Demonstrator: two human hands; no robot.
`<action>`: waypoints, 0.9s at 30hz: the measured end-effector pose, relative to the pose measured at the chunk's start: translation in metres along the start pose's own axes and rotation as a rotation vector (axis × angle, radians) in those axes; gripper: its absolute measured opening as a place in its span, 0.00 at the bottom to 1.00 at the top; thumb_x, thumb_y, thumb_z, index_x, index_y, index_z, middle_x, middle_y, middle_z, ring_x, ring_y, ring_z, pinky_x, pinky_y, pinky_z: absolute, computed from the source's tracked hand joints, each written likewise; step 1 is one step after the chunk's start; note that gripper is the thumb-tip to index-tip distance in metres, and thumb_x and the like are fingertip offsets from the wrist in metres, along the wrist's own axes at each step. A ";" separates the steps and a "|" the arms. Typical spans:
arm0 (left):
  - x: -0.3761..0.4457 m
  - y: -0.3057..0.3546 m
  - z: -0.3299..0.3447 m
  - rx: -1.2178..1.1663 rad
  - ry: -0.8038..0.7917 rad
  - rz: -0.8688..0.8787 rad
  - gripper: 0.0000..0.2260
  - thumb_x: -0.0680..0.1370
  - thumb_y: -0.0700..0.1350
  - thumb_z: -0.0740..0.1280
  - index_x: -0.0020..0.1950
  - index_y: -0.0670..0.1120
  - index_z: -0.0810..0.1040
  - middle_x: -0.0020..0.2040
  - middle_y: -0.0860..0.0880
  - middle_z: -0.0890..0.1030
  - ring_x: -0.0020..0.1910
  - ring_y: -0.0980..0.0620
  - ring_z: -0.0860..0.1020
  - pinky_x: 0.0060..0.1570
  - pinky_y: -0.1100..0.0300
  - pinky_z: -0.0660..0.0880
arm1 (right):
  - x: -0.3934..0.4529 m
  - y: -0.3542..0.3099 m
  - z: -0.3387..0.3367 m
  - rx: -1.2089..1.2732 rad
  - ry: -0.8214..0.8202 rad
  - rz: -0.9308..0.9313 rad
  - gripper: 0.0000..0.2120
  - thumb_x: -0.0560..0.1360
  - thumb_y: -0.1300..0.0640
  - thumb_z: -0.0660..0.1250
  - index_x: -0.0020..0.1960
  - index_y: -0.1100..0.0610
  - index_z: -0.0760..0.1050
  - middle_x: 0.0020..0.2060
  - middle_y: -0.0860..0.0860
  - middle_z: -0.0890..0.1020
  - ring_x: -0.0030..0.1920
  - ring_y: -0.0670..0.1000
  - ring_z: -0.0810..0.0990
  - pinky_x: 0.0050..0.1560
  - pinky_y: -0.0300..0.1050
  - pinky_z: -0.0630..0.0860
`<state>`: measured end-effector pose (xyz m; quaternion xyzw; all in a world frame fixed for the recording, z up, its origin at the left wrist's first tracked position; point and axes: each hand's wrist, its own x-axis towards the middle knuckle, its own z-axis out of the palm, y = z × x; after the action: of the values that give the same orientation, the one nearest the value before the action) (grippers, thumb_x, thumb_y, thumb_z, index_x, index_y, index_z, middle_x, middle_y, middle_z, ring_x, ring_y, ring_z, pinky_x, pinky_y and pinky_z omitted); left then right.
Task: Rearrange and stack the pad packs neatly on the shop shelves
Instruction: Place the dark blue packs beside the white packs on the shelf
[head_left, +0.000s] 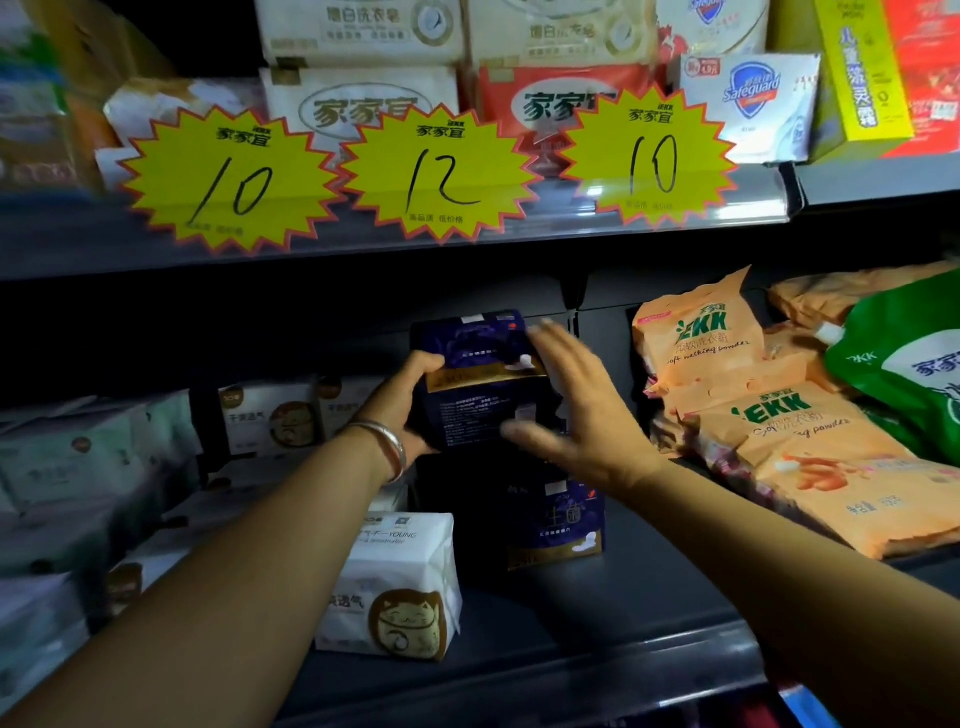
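My left hand (410, 400) has its fingers curled round the left edge of a dark blue pad pack (480, 379), clamped on it, while my right hand (576, 410) lies flat against the pack's right side with fingers straight and slightly apart. The pack is held upright on top of a second dark blue pack (550, 519) standing on the grey shelf (597, 623). A white pad pack (395, 587) stands just left of the lower pack; orange washing-powder bags (789, 441) lie to the right, and yellow price stars (439, 171) hang above.
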<state>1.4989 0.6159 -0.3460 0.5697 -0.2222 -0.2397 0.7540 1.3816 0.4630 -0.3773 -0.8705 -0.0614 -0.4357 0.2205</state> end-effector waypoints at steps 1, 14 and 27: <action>0.002 0.000 -0.004 -0.025 0.008 0.025 0.07 0.74 0.48 0.64 0.43 0.46 0.78 0.42 0.46 0.80 0.45 0.45 0.78 0.51 0.46 0.75 | 0.000 -0.003 -0.004 0.286 -0.002 0.265 0.41 0.70 0.41 0.70 0.76 0.53 0.56 0.74 0.50 0.61 0.71 0.51 0.63 0.69 0.48 0.64; 0.029 -0.006 -0.004 0.009 -0.078 0.179 0.34 0.61 0.36 0.66 0.68 0.40 0.68 0.54 0.40 0.78 0.47 0.43 0.79 0.46 0.53 0.79 | 0.047 0.016 -0.003 0.961 -0.118 0.731 0.14 0.67 0.69 0.72 0.50 0.64 0.73 0.34 0.53 0.83 0.30 0.50 0.82 0.29 0.39 0.78; 0.109 -0.036 -0.018 0.803 0.177 -0.046 0.15 0.76 0.33 0.60 0.35 0.50 0.66 0.43 0.45 0.70 0.40 0.50 0.69 0.35 0.62 0.64 | 0.087 0.118 0.060 0.637 -0.077 0.618 0.20 0.69 0.71 0.70 0.56 0.56 0.71 0.44 0.49 0.79 0.45 0.50 0.81 0.40 0.42 0.81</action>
<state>1.5913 0.5543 -0.3788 0.8420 -0.2195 -0.1009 0.4824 1.5144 0.3765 -0.3790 -0.7522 0.0625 -0.2758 0.5952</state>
